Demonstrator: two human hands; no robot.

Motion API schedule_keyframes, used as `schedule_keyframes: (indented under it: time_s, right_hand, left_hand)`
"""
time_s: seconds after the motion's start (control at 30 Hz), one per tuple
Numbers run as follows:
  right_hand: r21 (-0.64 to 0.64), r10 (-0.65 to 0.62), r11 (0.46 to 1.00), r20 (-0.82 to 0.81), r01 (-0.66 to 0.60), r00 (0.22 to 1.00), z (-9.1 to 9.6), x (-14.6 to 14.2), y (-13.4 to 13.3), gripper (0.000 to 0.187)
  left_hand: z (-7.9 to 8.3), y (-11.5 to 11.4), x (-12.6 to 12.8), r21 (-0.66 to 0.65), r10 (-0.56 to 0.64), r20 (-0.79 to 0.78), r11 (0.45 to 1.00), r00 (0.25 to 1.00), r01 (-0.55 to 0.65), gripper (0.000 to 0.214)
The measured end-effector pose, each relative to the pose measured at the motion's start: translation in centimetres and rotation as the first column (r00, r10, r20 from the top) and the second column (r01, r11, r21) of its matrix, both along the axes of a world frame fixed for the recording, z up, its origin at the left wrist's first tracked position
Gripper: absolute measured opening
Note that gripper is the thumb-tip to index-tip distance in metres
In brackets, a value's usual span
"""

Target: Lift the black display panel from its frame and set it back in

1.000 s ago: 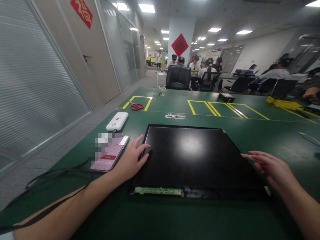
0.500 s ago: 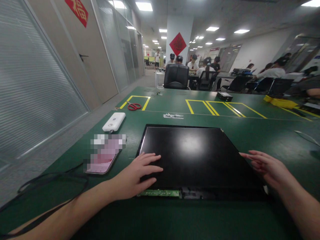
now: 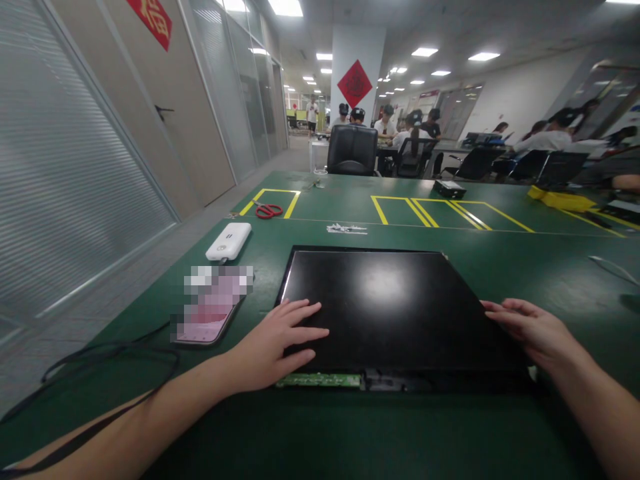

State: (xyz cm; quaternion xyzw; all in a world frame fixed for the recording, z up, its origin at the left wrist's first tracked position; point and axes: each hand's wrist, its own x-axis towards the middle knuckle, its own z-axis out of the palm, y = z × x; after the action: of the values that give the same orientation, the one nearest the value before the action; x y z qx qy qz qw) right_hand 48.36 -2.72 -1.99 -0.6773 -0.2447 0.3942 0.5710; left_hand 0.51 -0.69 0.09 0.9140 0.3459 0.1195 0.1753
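Note:
A black LCD screen panel [image 3: 400,320] lies flat on the green table, with a strip of green circuit board [image 3: 320,381] showing along its near edge. Spread over the panel's left side is my left hand [image 3: 280,343], fingers apart and resting on the glossy surface. My right hand [image 3: 535,330] is at the right edge of the panel, its fingers drawn together in a pinch on that edge. The undersides of these fingers are hidden. A small white bit [image 3: 533,373] shows at the near right corner, beside my right hand.
Left of the panel lie a phone [image 3: 213,313] with a blurred screen, a white power bank [image 3: 229,241] and a black cable [image 3: 110,348]. Beyond are red scissors [image 3: 269,211], white scraps [image 3: 346,229], a black box [image 3: 449,189] and a yellow object [image 3: 560,199]. Several people sit farther back.
My right hand's fingers have closed in from a looser, stretched pose to a pinch at the panel's right edge. My left hand stays spread on the panel. The view has tilted slightly.

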Motion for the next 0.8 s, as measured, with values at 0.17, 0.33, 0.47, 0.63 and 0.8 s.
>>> schedule_keyframes:
  time_s: [0.17, 0.33, 0.47, 0.63, 0.8]
  right_hand:
    - [0.013, 0.006, 1.0, -0.015, -0.006, 1.0, 0.0, 0.0, 0.0, 0.042]
    - [0.012, -0.006, 1.0, -0.022, 0.006, 1.0, 0.2, -0.2, 0.0, 0.042]
    - [0.032, -0.003, 0.999, -0.023, 0.004, 1.0, -0.2, 0.1, 0.1, 0.045]
    - [0.065, -0.01, 0.998, 0.001, 0.01, 1.0, -0.5, 0.2, 0.1, 0.044]
    - [0.074, -0.009, 0.997, 0.034, 0.006, 0.999, -0.3, -0.1, 0.0, 0.042]
  left_hand:
    - [0.0, 0.0, 0.0, -0.014, -0.013, -0.033, 1.0, 0.999, 0.012, 0.042]
    - [0.2, 0.0, 0.0, -0.023, -0.021, -0.057, 1.0, 0.998, 0.02, 0.043]
    - [0.4, 0.2, 0.0, -0.021, -0.051, -0.056, 0.999, 0.997, 0.05, 0.044]
    - [0.8, 0.4, 0.1, -0.067, -0.072, -0.125, 0.996, 0.99, 0.064, 0.048]
    - [1.6, 0.5, -0.4, -0.181, -0.101, -0.049, 0.979, 0.994, 0.09, 0.052]
